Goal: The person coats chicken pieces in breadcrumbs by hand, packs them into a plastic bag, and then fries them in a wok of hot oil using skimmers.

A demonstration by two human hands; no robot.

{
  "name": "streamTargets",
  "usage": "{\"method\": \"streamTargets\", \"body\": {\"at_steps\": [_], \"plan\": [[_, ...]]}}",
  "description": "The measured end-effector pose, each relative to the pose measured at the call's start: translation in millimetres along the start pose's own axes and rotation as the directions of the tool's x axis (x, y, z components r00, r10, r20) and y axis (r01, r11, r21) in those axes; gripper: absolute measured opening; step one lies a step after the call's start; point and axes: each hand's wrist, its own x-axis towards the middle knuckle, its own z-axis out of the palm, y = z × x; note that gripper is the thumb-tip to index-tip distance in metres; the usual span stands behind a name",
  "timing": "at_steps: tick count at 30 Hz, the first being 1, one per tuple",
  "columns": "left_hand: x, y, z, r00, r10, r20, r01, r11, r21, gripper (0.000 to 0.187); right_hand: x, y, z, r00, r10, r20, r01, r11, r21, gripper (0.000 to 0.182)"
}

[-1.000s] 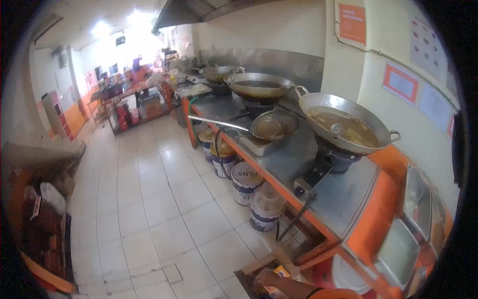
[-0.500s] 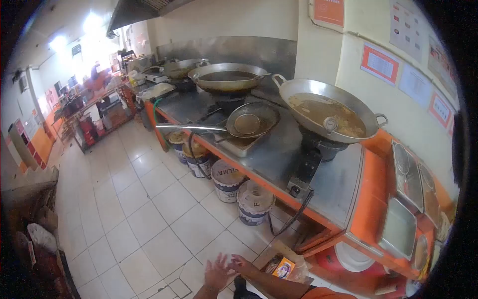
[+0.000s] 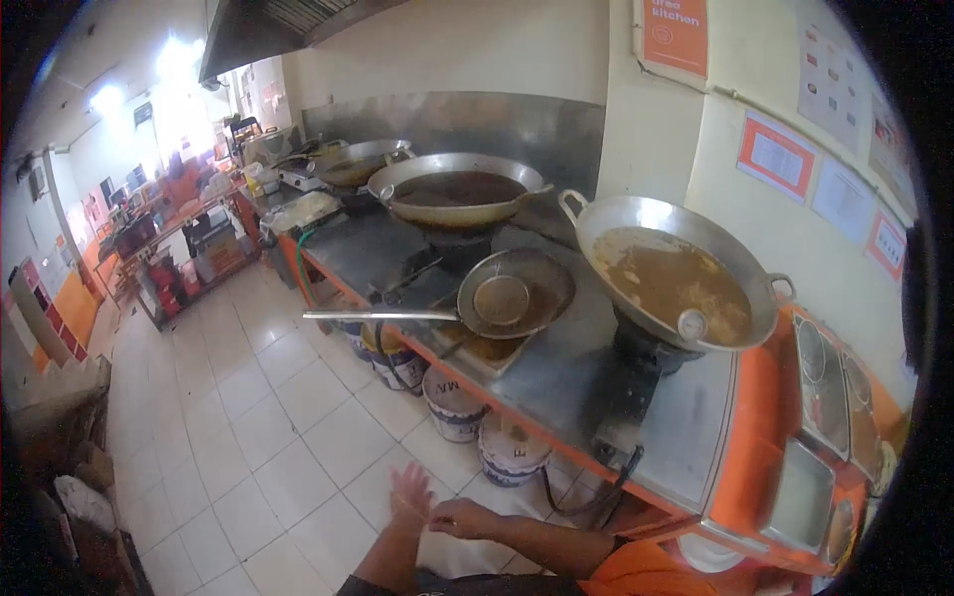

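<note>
My left hand (image 3: 409, 494) is raised over the tiled floor with its fingers spread and nothing in it. Close beside it, my right hand (image 3: 462, 519) has its fingers curled near the left wrist; whether they hold anything is hidden. Neither hand touches the steel counter (image 3: 686, 417). Above and beyond them, a long-handled strainer (image 3: 502, 298) rests over a rectangular tray (image 3: 492, 356). A large wok (image 3: 686, 268) of bubbling brown oil stands on a burner to the right, with a round gauge (image 3: 692, 325) at its rim.
Another wok of dark oil (image 3: 452, 189) and a smaller wok (image 3: 353, 164) stand farther back. Lidded buckets (image 3: 513, 449) sit under the counter's front edge. Metal trays (image 3: 800, 497) are set in the orange unit at right. Shelves (image 3: 199, 243) stand at the far left.
The view has tilted up and shifted, so the woks appear lower. My right hand has gone from partly extended fingers to curled ones beside my left wrist. The orange packet has left view.
</note>
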Motion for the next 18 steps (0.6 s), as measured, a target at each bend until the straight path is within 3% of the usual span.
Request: {"method": "streamTargets", "body": {"at_steps": [2,3,5,7,8,10,13,16,18], "plan": [[43,17,-13,0.987,0.133,-0.094,-0.116,0.98,0.164,0.036,26,18,-33,0.955,0.266,-0.134,-0.216,0.928,0.302,0.025],[67,30,-21,0.968,0.225,-0.108,-0.19,0.946,0.264,0.036,48,80,-24,0.927,0.351,-0.135,-0.083,0.541,0.837,0.031],[124,68,-26,0.926,0.378,0.01,-0.349,0.844,0.407,0.036,78,86,-77,0.792,0.597,-0.127,0.147,0.015,0.989,0.048],[183,117,-19,0.864,0.435,0.253,-0.5,0.688,0.526,0.031,100,72,-133,0.845,0.511,-0.159,0.304,-0.214,0.928,0.045],[212,141,-16,0.812,0.452,0.368,-0.582,0.6,0.548,0.03,118,75,-146,0.812,0.551,-0.194,0.366,-0.222,0.904,0.041],[266,157,15,0.834,0.363,0.415,-0.54,0.39,0.746,0.031,149,87,-169,0.737,0.628,-0.251,0.475,-0.217,0.853,0.033],[329,113,56,0.904,0.06,0.423,-0.415,0.361,0.835,0.028,164,110,-189,0.676,0.721,-0.153,0.483,-0.277,0.831,0.028],[344,112,63,0.807,0.023,0.589,-0.584,0.174,0.793,0.032,144,117,-207,0.696,0.704,-0.142,0.395,-0.211,0.894,0.024],[349,126,53,0.749,0.066,0.66,-0.653,0.241,0.718,0.03,126,69,-222,0.475,0.867,-0.15,0.214,0.052,0.976,0.025]]}}
